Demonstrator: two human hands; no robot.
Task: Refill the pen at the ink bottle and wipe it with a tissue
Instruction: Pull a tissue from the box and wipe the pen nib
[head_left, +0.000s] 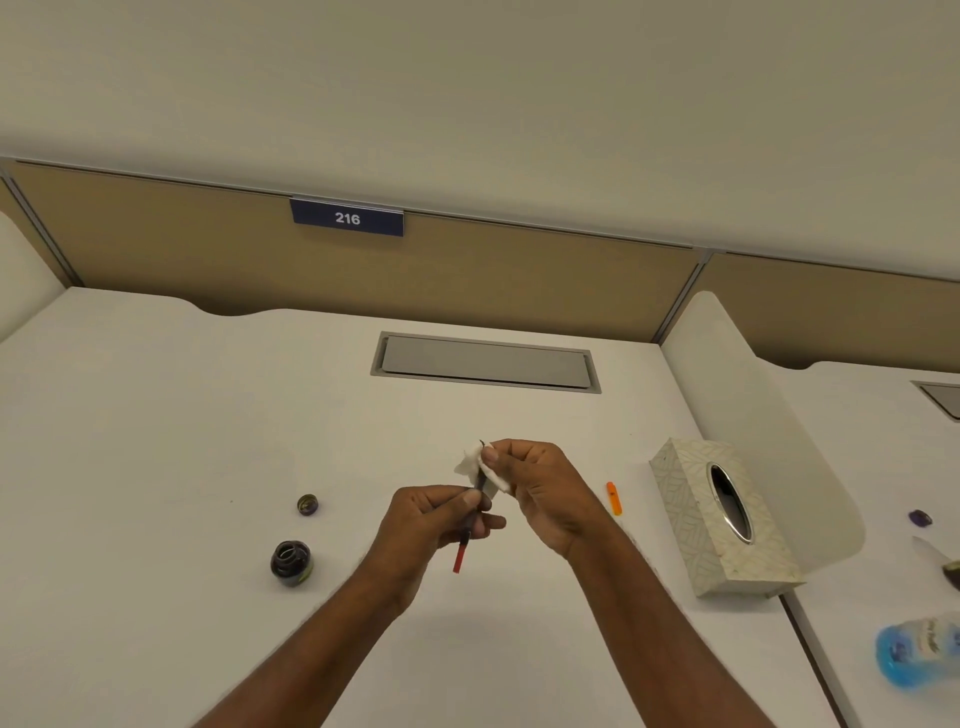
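Observation:
My left hand grips the pen by its middle, its red end pointing down toward me. The pen's front end is wrapped in a small white tissue, which my right hand pinches between thumb and fingers just above the left hand. The nib is mostly hidden by the tissue. An open ink bottle with dark ink stands on the white desk at the left, with its cap lying apart behind it.
A patterned tissue box lies at the right by a white divider. An orange pen part lies between it and my hands. A grey cable hatch sits at the back. A blue bottle lies on the neighbouring desk.

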